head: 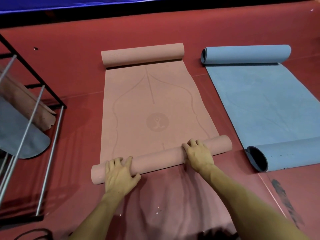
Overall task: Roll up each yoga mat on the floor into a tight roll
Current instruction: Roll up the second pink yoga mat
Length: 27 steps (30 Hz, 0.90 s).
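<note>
Nearest to the camera, two bare forearms reach forward over the red floor [69,80]. The left hand [119,175] lies on the near roll [159,157] of the pink yoga mat [152,101], close to the roll's left end, at about 7 o'clock from the middle of the view. Its fingers curve over the top of the roll and the thumb presses the near side. The right hand [199,155] lies on the same roll further to the right, at about 5 o'clock, fingers bent over the top in the same way.

Beyond the hands the pink mat is flat on the floor, with a round figure print in its middle. Its far end is curled into a second roll at 12 o'clock.

At 3 o'clock lies the blue yoga mat [259,101], flat in the middle, with both ends curled.

At 9 o'clock stands a metal rack [41,104] which holds a pink rolled mat [26,104] and a blue one [17,132].
</note>
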{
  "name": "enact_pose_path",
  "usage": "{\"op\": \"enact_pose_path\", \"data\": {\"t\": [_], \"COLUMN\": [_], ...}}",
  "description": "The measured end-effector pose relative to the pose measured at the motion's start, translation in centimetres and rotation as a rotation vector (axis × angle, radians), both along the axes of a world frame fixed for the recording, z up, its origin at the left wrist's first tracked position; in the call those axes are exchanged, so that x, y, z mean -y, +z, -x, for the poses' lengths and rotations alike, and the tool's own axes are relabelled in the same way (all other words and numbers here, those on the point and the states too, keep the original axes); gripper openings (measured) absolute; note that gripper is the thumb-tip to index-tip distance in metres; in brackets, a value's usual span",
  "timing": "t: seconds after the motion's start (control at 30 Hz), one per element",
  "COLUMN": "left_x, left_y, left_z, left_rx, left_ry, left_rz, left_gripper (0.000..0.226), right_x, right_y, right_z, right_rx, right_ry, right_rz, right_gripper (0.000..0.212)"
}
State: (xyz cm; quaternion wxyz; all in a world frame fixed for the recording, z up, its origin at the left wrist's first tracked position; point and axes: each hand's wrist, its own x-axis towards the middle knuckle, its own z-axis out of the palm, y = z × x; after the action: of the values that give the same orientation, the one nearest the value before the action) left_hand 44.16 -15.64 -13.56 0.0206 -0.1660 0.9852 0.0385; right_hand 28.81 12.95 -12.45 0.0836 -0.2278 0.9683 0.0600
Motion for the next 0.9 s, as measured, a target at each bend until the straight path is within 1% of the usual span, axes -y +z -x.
{"op": "enact_pose_path", "data": {"t": [0.1, 0.17, 0.2, 0.27, 0.33, 0.47, 0.53, 0.67, 0.83, 0.9], "left_x": [0.4, 0.2, 0.2, 0.1, 0.3, 1.7, 2.1, 2.2, 2.0, 1.8], "left_y": [0.5, 0.5, 0.3, -0.1, -0.4, -0.6, 0.6, 2.3, 3.5, 3.8], "left_z": [1.1, 1.1, 0.8, 0.0, -0.2, 1.1, 1.9, 2.6, 2.4, 1.9], "left_rx": [0.048, 0.052, 0.057, 0.092, 0.105, 0.176, 0.271, 0.321, 0.444, 0.479], "left_ry": [0.078, 0.055, 0.023, -0.016, -0.003, -0.001, -0.015, -0.038, -0.052, -0.064], "left_rz": [-0.033, -0.043, -0.033, 0.009, 0.057, 0.109, 0.107, 0.117, 0.041, 0.0], "left_gripper": [0.086, 0.084, 0.086, 0.1, 0.106, 0.093, 0.087, 0.075, 0.073, 0.07], "right_x": [0.2, 0.4, 0.5, 0.5, 0.9, 1.4, 1.4, 2.0, 1.2, 1.0], "right_y": [0.0, -0.1, -0.1, -0.2, -0.2, -0.7, -1.0, -0.8, -0.6, 0.2], "right_z": [-0.3, -0.4, -0.4, -0.4, -0.6, -1.4, -1.3, -0.5, -0.5, -1.1], "right_rx": [-0.02, -0.01, 0.002, 0.045, 0.046, 0.013, -0.022, -0.026, -0.014, -0.002], "right_ry": [-0.017, -0.015, -0.016, -0.026, -0.042, -0.131, -0.136, -0.101, -0.075, -0.051], "right_rz": [0.013, 0.018, 0.021, 0.0, -0.041, -0.05, -0.04, -0.103, -0.177, -0.178], "right_gripper": [0.038, 0.035, 0.039, 0.057, 0.066, 0.06, 0.054, 0.038, 0.027, 0.027]}}
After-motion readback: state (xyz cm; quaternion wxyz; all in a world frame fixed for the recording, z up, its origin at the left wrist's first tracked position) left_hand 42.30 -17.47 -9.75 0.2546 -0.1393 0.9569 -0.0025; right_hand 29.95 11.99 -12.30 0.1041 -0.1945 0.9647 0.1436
